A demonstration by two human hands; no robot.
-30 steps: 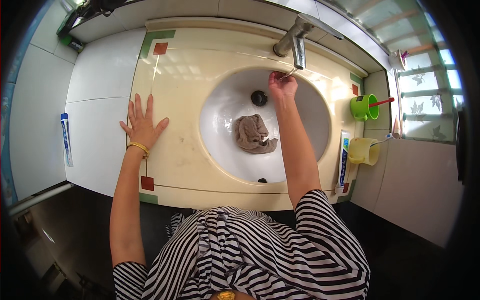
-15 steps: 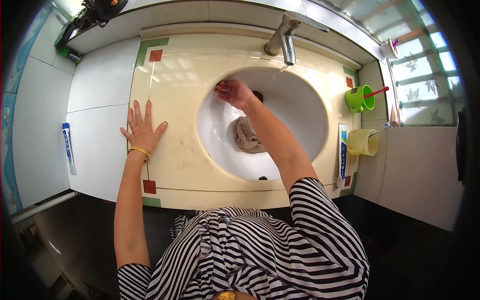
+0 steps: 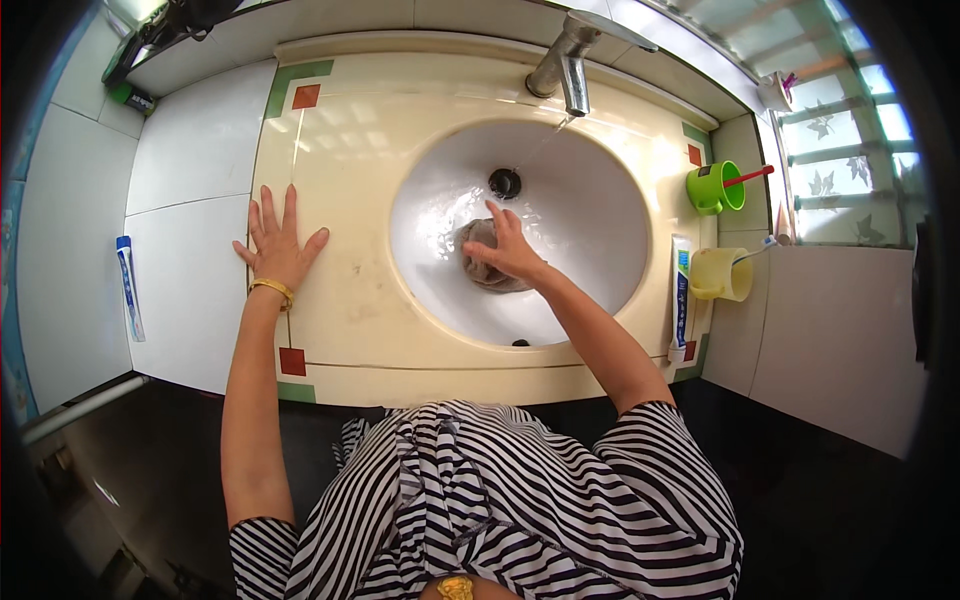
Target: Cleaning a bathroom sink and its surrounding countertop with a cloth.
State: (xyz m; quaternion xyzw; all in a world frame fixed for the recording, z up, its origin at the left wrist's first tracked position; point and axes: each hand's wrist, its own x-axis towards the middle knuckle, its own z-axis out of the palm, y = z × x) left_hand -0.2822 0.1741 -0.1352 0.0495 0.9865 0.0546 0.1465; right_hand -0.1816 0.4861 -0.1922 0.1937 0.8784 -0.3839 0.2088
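Observation:
My left hand [image 3: 281, 247] lies flat on the left part of the cream counter [image 3: 345, 290], its fingers spread and holding nothing. Inside the white oval sink [image 3: 600, 240], my right hand [image 3: 508, 248] hovers over a wet greyish-brown cloth [image 3: 480, 268], fingers apart. Whether the fingertips touch the cloth I cannot tell, and the hand covers part of it. A thin stream of water runs from the chrome faucet [image 3: 570, 70] into the basin. The dark drain [image 3: 505, 183] shows just beyond my right fingertips.
On the right stand a green cup [image 3: 706, 190] with a red-handled brush and a yellow cup [image 3: 712, 273] with a toothbrush. A toothpaste tube [image 3: 681, 300] lies beside the sink. Another blue-and-white tube [image 3: 130, 287] rests on the white tiles at far left.
My right hand has moved from the sink's far left wall back toward me, over the cloth, and its fingers have spread. The drain is now uncovered. My left hand stays on the counter.

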